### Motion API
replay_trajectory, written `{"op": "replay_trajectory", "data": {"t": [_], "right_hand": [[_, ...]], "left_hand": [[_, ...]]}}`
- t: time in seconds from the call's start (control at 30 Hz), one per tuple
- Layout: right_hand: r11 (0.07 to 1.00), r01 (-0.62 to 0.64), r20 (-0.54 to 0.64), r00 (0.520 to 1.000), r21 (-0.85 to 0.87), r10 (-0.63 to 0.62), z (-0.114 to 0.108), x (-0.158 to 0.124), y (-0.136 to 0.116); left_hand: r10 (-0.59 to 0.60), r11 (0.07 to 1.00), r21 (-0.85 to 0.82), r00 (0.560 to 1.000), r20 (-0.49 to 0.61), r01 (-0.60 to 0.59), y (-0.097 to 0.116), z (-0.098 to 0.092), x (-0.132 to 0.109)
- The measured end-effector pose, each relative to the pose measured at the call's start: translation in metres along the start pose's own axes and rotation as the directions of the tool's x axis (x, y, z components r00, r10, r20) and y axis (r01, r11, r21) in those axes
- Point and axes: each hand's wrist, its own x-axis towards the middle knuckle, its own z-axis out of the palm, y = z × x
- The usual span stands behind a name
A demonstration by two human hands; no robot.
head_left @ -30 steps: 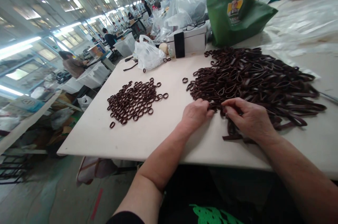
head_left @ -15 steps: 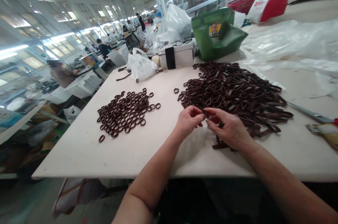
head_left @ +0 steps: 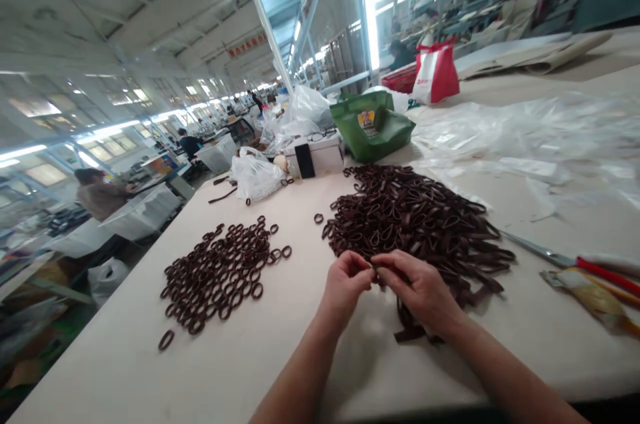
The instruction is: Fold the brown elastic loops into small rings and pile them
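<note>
Left hand (head_left: 345, 285) and right hand (head_left: 419, 291) pinching one brown strap (head_left: 376, 269) between fingertips, at strap pile (head_left: 415, 224) near edge, likely to work it.

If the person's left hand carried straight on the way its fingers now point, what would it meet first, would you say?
The left hand points rightward at the right hand, fingertips nearly touching over a small dark brown strap piece, so it would probably meet those fingers first; depth is unclear.
</note>
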Motion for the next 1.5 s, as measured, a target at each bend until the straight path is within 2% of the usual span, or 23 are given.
{"op": "replay_trajectory", "data": {"t": [0.07, 0.3, 0.43, 0.57, 0.7, 0.8, 0.9, 1.03, 1.17, 1.23, 1.37, 1.5], "right_hand": [[1.000, 0.017, -0.002, 1.000, 0.005, -0.017, 0.002, -0.001, 0.003], [0.990, -0.131, 0.072, 0.989, 0.060, 0.127, 0.013, -0.003, 0.031], [0.974, -0.208, 0.149, 0.970, 0.086, 0.193, 0.012, -0.003, 0.031], [0.976, -0.206, 0.100, 0.975, 0.071, 0.199, 0.010, -0.003, 0.027], [0.981, -0.189, 0.059, 0.981, 0.051, 0.185, 0.011, -0.004, 0.028], [0.979, -0.194, 0.080, 0.979, 0.054, 0.190, 0.012, -0.004, 0.028], [0.973, -0.225, 0.131, 0.968, 0.059, 0.216, 0.012, -0.004, 0.026], [0.957, -0.274, 0.171, 0.951, 0.092, 0.256, 0.006, -0.003, 0.020], [0.899, -0.350, 0.321, 0.910, 0.263, 0.261, -0.003, -0.003, 0.012], [0.910, -0.315, 0.321, 0.920, 0.270, 0.223, -0.005, -0.002, 0.008], [0.981, -0.120, 0.202, 0.975, 0.152, 0.088, -0.002, 0.000, 0.001], [0.988, -0.129, 0.156, 0.981, 0.089, 0.114, 0.004, -0.002, -0.003]], "left_hand": [[0.034, 0.998, 0.047, 0.999, -0.029, -0.033, -0.004, 0.000, 0.001], [0.034, 0.999, -0.017, 0.999, 0.016, -0.034, -0.015, 0.000, 0.008], [0.027, 1.000, -0.007, 0.999, 0.033, -0.027, -0.020, 0.008, 0.003], [0.045, 0.999, 0.007, 0.998, 0.054, -0.045, -0.019, 0.010, 0.001], [-0.054, 0.989, 0.137, 0.999, 0.004, 0.053, -0.018, 0.007, 0.004], [-0.138, 0.983, 0.129, 0.988, 0.071, 0.128, -0.019, 0.006, 0.005], [-0.158, 0.982, 0.127, 0.980, 0.118, 0.143, -0.017, 0.005, 0.003], [-0.126, 0.977, 0.176, 0.991, 0.042, 0.116, -0.011, 0.001, 0.004], [-0.071, 0.980, 0.184, 0.997, -0.038, 0.076, -0.011, -0.008, 0.011], [-0.040, 0.985, 0.169, 0.999, -0.022, 0.043, -0.011, -0.012, 0.012], [0.016, 0.990, 0.138, 0.999, 0.027, -0.020, -0.009, -0.012, 0.008], [0.051, 0.977, 0.205, 0.997, 0.053, -0.061, -0.004, -0.008, 0.001]]}}
